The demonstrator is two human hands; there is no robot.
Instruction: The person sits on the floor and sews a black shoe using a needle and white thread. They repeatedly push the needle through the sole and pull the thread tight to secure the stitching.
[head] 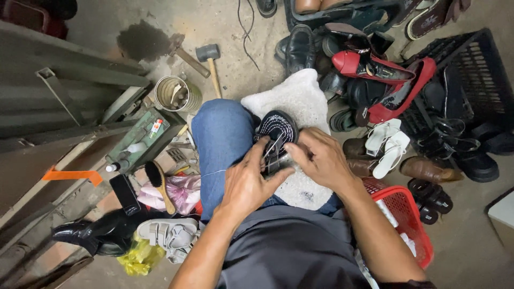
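Brush and tin are seen at left. On the lap, over a white cloth, a black shoe is gripped by the left hand, fingers curled; right hand is pinched on its thread. Red basket at right.

Single head-worn view, steeply downward, close over lap, perhaps slightly tilted.

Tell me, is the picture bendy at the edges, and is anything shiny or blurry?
In the head view, the edges curve like a fisheye; the black boot and red shoes show glossy glare; both hands, left hand and right hand, look sharp on the black shoe; light is soft, shadows faint.
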